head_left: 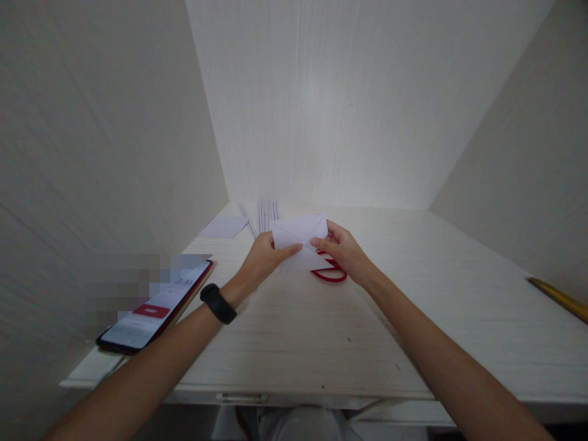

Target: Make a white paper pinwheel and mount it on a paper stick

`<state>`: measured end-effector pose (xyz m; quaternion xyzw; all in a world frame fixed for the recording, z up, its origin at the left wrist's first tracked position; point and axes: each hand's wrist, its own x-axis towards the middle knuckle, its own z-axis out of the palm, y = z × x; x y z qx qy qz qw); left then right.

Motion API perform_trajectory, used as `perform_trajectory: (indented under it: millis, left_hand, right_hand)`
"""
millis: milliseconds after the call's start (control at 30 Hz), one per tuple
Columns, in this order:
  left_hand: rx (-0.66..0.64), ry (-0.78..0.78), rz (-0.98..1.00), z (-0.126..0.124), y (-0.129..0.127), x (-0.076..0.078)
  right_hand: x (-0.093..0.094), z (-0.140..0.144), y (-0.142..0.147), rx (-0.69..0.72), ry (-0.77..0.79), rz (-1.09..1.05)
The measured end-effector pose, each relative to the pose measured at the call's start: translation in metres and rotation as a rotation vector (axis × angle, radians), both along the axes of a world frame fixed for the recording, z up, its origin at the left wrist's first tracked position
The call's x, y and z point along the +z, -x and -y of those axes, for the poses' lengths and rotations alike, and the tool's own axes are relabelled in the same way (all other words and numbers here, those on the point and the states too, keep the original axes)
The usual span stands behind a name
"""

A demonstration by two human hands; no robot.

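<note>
Between both hands I hold a small white folded paper (298, 226), shaped like an envelope, with diagonal creases meeting near its middle. My left hand (269, 252), below a black wristband, grips its left side, the thumb pressed along the lower front. My right hand (342, 245) pinches its right side, thumb on the front and fingers behind. Red-handled scissors (329, 279) lie on the table just below and behind the right hand; their blades are hidden. Beneath the folded paper, a paler white area shows, and I cannot tell if it is a flap or another sheet.
A white sheet (223, 226) and several thin paper strips (267, 211) lie at the back left of the white table (285, 343). A phone (151, 312) with a lit screen leans at the left wall. At the right edge lies a gold-coloured slender object (558, 298). Walls enclose three sides.
</note>
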<state>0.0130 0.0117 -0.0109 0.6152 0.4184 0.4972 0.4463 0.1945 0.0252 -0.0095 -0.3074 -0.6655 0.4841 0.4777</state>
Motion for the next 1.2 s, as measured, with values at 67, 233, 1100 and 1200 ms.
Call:
perform_trajectory:
  millis: [67, 233, 1100, 1200]
  left_hand:
    - [0.007, 0.011, -0.002, 0.0004, -0.0004, 0.0002]
    - [-0.008, 0.042, -0.007, 0.0026, -0.0015, 0.0029]
    - [0.015, 0.065, 0.004, 0.0058, -0.0018, 0.0047]
    - [0.014, 0.057, 0.030, 0.0065, -0.0014, 0.0056]
  right_hand:
    - [0.0007, 0.0002, 0.0012, 0.010, 0.009, -0.023]
    - [0.0022, 0.0015, 0.0032, 0.012, 0.037, -0.069]
    - [0.0060, 0.0045, 0.0007, 0.034, 0.111, -0.053]
    - [0.0055, 0.0049, 0.0003, 0.072, 0.147, -0.061]
